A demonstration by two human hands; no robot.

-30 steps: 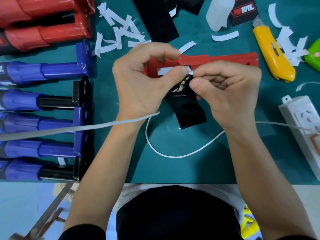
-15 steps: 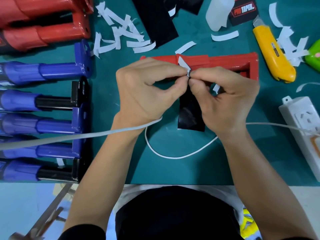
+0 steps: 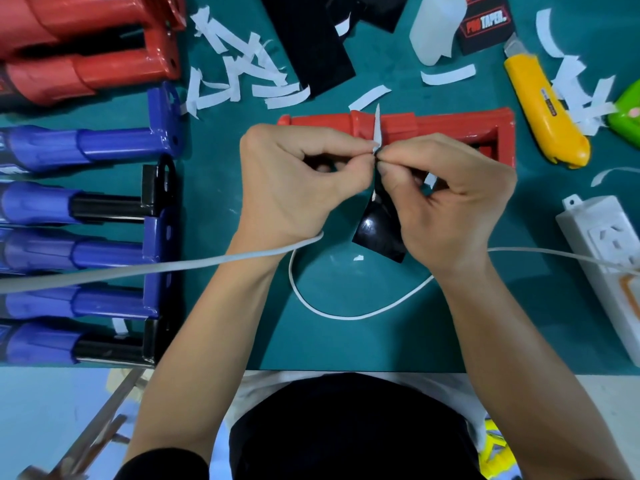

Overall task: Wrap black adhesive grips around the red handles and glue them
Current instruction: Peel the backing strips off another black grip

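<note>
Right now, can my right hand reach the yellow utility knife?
Probably yes, once freed: the right hand is pinching the black grip, but the yellow utility knife lies uncovered nearby, beyond the end of the red handle.

You are getting bright, even light from overhead; shadows on the surface (image 3: 346, 344) are falling soft. A glare spot is showing on the black grip (image 3: 367, 224). The wide lens is bowing the edges; the white strap (image 3: 104, 274) near the camera is blurring.
</note>
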